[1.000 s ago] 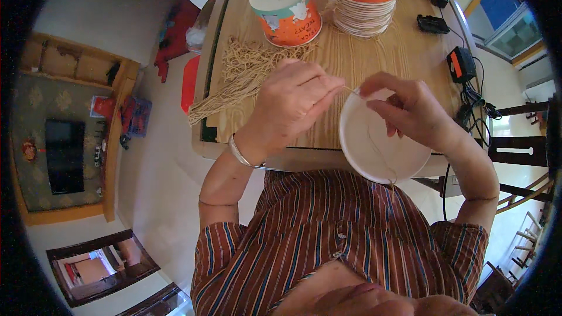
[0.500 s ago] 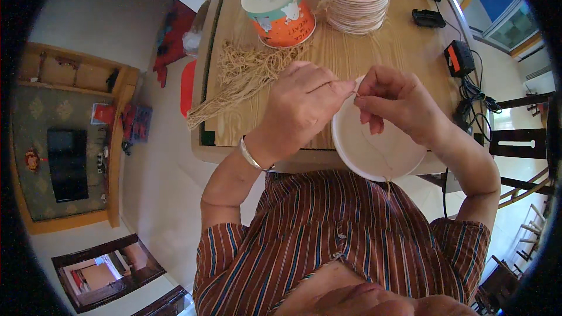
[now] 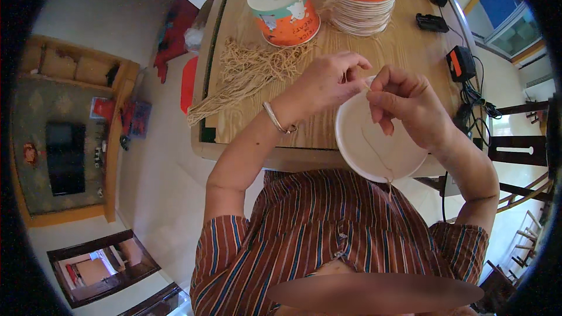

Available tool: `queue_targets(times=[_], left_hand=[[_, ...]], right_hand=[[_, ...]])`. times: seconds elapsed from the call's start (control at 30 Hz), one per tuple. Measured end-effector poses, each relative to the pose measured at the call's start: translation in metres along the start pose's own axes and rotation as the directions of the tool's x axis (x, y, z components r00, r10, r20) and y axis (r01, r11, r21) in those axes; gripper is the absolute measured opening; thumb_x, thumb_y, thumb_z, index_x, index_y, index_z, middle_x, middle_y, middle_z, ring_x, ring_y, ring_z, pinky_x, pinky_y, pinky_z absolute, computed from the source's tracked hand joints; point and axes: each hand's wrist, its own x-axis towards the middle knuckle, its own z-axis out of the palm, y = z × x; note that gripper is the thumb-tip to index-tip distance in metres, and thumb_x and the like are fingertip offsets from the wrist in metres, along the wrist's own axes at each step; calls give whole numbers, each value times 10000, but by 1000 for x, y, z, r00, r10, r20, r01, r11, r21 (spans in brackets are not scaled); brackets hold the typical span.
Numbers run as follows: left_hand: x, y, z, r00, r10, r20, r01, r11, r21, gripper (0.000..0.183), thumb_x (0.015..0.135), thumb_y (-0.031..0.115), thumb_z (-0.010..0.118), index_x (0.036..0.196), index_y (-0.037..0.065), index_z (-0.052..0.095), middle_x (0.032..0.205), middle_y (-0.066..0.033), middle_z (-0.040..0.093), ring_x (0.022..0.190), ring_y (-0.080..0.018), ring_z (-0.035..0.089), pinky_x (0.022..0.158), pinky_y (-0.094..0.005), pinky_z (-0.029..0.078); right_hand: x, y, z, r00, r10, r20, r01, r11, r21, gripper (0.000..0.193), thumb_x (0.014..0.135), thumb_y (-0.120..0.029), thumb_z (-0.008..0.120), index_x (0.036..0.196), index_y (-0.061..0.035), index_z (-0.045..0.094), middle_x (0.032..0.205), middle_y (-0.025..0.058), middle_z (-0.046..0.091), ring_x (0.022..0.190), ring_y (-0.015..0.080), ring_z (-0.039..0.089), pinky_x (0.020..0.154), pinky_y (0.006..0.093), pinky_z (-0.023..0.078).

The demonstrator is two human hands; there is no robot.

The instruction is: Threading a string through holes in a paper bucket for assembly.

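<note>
A white round paper tub (image 3: 351, 134) sits tilted at the table's near edge, its open mouth facing me. A thin tan string (image 3: 377, 147) runs across its inside and hangs over the near rim. Above its far rim my right hand (image 3: 404, 98) pinches the string's end between thumb and forefinger. My left hand (image 3: 336, 79), a metal bangle on its wrist, is closed at the same end, thumb tip almost touching the right fingers. The other left fingers are loosely curled. Exactly how the string lies between the fingertips is too small to make out.
A bundle of tan strings (image 3: 252, 73) lies left on the wooden table (image 3: 316, 134). Beyond it stand an upturned orange and green tub (image 3: 285, 14) and stacked orange tubs (image 3: 360, 3). Black adapters (image 3: 461, 63) and cables (image 3: 471, 96) line the right edge.
My left hand has turned, its fingers lifting and curling apart from the thumb. Both hands and the tub sit slightly farther right in the view. The right pinch stays closed.
</note>
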Motion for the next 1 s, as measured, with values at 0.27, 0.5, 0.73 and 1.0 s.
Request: queue_targets(times=[0.27,0.5,0.73,1.0], left_hand=[[-27,6,9,968,-233,-91,228,972,-55,176,864,123,620,996,15,577,795,-64,626,686,-137,591,635,-299,502],[-73,26,6,811,-577,96,505,608,-613,194,916,163,610,996,27,498,766,-51,596,591,-111,600,486,-247,493],[-92,34,1,825,-565,12,499,717,-486,221,992,254,520,921,46,545,730,-22,578,537,-82,558,475,-217,475],[-77,51,-8,919,-367,-144,298,885,-357,531,1028,425,380,767,22,605,643,-7,567,541,-55,511,489,-206,432]], right_hand=[[2,-5,6,999,40,14,-40,999,11,89,927,-128,621,910,-49,584,693,35,623,517,81,553,470,211,442],[5,-15,12,998,61,5,-61,994,-92,85,902,-79,626,877,-47,551,689,44,613,529,83,541,489,209,430],[9,-9,19,995,96,14,-88,949,-302,92,910,-85,626,879,-48,548,693,16,600,567,55,542,518,207,435],[2,10,26,980,-199,22,184,852,-490,121,859,-80,670,858,-19,566,691,41,544,621,90,555,540,262,456]])
